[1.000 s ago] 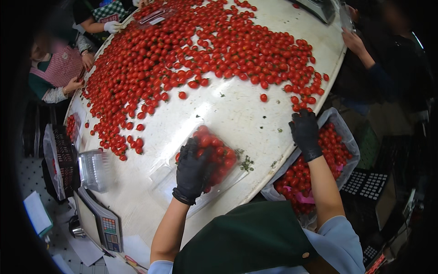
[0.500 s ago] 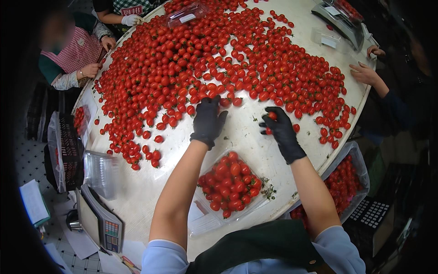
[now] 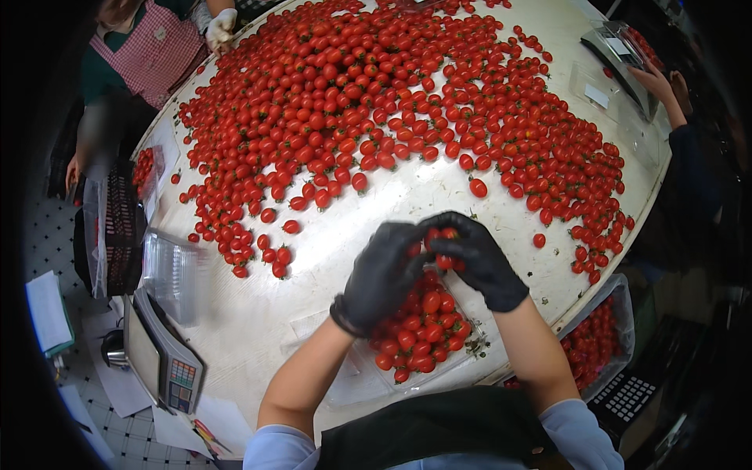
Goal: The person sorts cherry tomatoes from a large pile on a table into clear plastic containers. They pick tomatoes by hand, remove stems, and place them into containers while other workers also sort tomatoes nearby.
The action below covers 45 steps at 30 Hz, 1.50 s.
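My black-gloved hands are together above a clear plastic punnet point(image 3: 464, 362) heaped with red cherry tomatoes point(image 3: 421, 333). My right hand point(image 3: 479, 254) curls around a few cherry tomatoes point(image 3: 445, 249), which show between its fingers. My left hand point(image 3: 381, 276), slightly blurred, is cupped at the punnet's left side, its fingertips meeting the right hand's. A cherry tomato point(image 3: 413, 250) shows at the left hand's fingers; their inner side is hidden. Beyond both hands a broad heap of cherry tomatoes point(image 3: 313, 117) spreads over the white table point(image 3: 258, 321).
Stacked clear punnets point(image 3: 171, 274) and a weighing scale point(image 3: 164, 352) stand at the left. Another scale point(image 3: 623, 66) is at the far right. A lined crate of tomatoes point(image 3: 591, 341) sits below the right edge. A co-worker in a checked apron point(image 3: 153, 55) stands far left; another person's hand point(image 3: 654, 82) reaches the far scale.
Both hands have drawn back from the heap's near edge and come together over the punnet. At the right, the other person's hands have moved from the table edge to the scale.
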Tool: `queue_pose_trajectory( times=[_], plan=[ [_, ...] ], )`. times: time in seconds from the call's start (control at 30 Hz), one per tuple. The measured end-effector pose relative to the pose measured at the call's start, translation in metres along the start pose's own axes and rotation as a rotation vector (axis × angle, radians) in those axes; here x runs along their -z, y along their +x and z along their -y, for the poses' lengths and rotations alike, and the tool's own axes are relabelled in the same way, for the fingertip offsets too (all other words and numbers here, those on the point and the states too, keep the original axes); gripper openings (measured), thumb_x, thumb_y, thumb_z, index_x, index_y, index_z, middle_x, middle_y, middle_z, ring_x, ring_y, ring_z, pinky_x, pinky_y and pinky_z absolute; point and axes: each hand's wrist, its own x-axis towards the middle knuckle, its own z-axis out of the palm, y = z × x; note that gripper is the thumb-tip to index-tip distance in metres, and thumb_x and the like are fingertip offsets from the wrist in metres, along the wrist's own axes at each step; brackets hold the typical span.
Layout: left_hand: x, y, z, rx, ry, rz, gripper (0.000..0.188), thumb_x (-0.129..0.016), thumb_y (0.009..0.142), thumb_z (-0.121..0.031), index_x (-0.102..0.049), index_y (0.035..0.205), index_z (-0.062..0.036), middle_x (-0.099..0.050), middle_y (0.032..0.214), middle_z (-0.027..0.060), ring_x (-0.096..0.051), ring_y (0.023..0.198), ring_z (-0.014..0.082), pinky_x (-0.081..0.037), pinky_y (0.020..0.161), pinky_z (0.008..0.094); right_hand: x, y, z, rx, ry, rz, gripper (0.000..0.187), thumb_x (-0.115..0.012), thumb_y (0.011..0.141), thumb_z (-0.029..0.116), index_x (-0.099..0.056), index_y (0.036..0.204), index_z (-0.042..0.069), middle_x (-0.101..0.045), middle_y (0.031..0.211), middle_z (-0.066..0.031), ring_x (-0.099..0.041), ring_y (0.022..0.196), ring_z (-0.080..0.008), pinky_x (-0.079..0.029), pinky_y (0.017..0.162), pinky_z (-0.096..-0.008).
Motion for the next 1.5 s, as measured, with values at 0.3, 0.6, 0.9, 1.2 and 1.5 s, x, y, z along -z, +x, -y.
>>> queue_pose_trajectory(
  times=[0.3, 0.6, 0.9, 1.2, 1.5],
  plan=[
    [-0.003, -0.105, -0.031, 0.149, 0.341, 0.182, 0.056, -0.06, 0.081, -0.01, -0.041, 0.133, -0.0043, -0.042, 0.134, 0.0201, -0.04, 0.123, 0.0363, -0.034, 0.101, 0.0439, -0.043, -0.088, -0.046, 0.488, -0.8, -0.009, 0.033, -0.061, 0.075, -0.005, -0.059, 0.106, 0.005, -0.06, 0.104, -0.0139, -0.056, 0.101, -0.0307, -0.045, 0.088, -0.0379],
    [0.062, -0.045, 0.07, 0.212, 0.471, -0.373, 0.04, -0.066, 0.079, -0.012, -0.052, 0.117, -0.0037, -0.054, 0.114, 0.0153, -0.055, 0.103, 0.0302, -0.045, 0.087, 0.035, -0.052, -0.073, -0.039, 0.597, -0.973, -0.091, 0.03, -0.059, 0.076, -0.006, -0.058, 0.105, 0.004, -0.057, 0.096, -0.0077, -0.057, 0.087, -0.0196, -0.047, 0.078, -0.0323],
    [0.037, 0.039, 0.128, 0.374, 0.547, -0.223, 0.06, -0.075, 0.067, -0.018, -0.047, 0.119, -0.0059, -0.05, 0.114, 0.018, -0.051, 0.101, 0.0349, -0.044, 0.085, 0.0416, -0.041, 0.062, 0.0, 0.147, -0.307, -0.116, 0.029, -0.057, 0.09, 0.021, -0.055, 0.113, 0.005, -0.058, 0.1, -0.0027, -0.056, 0.094, -0.0128, -0.046, 0.081, -0.0259],
    [0.016, 0.048, 0.14, 0.111, 0.07, -0.175, 0.051, -0.07, 0.069, -0.002, -0.05, 0.116, -0.0067, -0.054, 0.107, 0.0109, -0.055, 0.102, 0.0265, -0.046, 0.088, 0.0345, -0.028, 0.129, -0.01, -0.098, 0.001, -0.093, 0.028, -0.057, 0.088, 0.028, -0.049, 0.109, 0.012, -0.056, 0.094, -0.0034, -0.058, 0.072, -0.0148, -0.051, 0.064, -0.0323],
    [0.019, -0.006, 0.01, 0.015, -0.19, -0.08, 0.05, -0.065, 0.072, 0.003, -0.051, 0.119, -0.0059, -0.051, 0.106, 0.0087, -0.053, 0.1, 0.0214, -0.043, 0.088, 0.031, -0.033, 0.022, 0.019, -0.027, -0.048, 0.075, 0.044, -0.067, 0.082, 0.015, -0.048, 0.121, 0.009, -0.058, 0.103, -0.0036, -0.06, 0.083, -0.0106, -0.05, 0.069, -0.0263]
  ],
)
